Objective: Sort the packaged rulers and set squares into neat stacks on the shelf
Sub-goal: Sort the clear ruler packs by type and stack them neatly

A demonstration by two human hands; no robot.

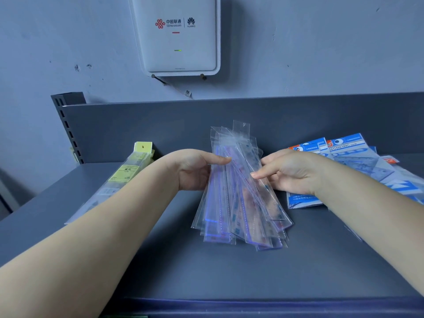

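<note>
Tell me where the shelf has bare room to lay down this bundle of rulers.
Free: the shelf strip nearest you, in front of the clear-sleeved rulers, and the patch between them and the yellow-labelled rulers. Crowded: the right, where blue set-square packs overlap, and the middle, where left hand and right hand hold the bundle.

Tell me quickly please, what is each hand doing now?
Left hand: holds the fanned clear ruler packs at their left edge.
Right hand: holds the same packs at their right edge, index finger straight on top.
</note>
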